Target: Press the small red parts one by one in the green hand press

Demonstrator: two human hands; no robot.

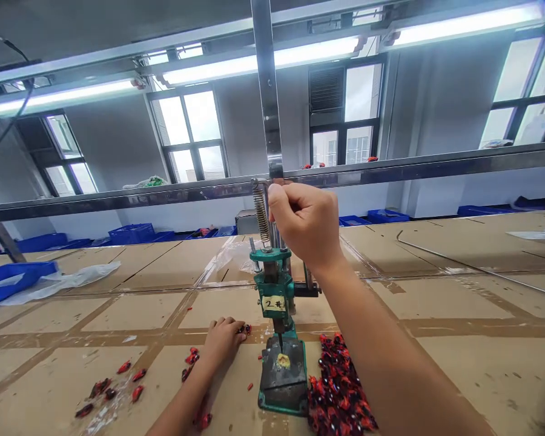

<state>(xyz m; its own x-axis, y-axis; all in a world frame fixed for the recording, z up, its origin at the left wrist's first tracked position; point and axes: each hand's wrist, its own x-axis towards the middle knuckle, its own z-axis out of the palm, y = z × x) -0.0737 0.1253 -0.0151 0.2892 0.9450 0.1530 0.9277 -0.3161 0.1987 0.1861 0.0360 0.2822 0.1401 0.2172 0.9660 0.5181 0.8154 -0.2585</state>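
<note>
A green hand press (275, 284) with a "2#" label stands upright on the cardboard-covered table. My right hand (306, 221) is closed in a fist at its top, beside the spring, round what looks like the press handle, mostly hidden. Down at the left of the press base, my left hand (224, 342) has its fingers closed on a small red and black piece (245, 329). A yellowish patch (283, 361) lies on the base plate under the press's thin pin. No red piece shows there.
A pile of red and black pieces (338, 387) lies right of the base, and several loose ones (137, 393) lie at the left. A blue tray (16, 281) stands far left. A thin metal rod (476, 269) lies right. A metal rail (186, 191) crosses behind the press.
</note>
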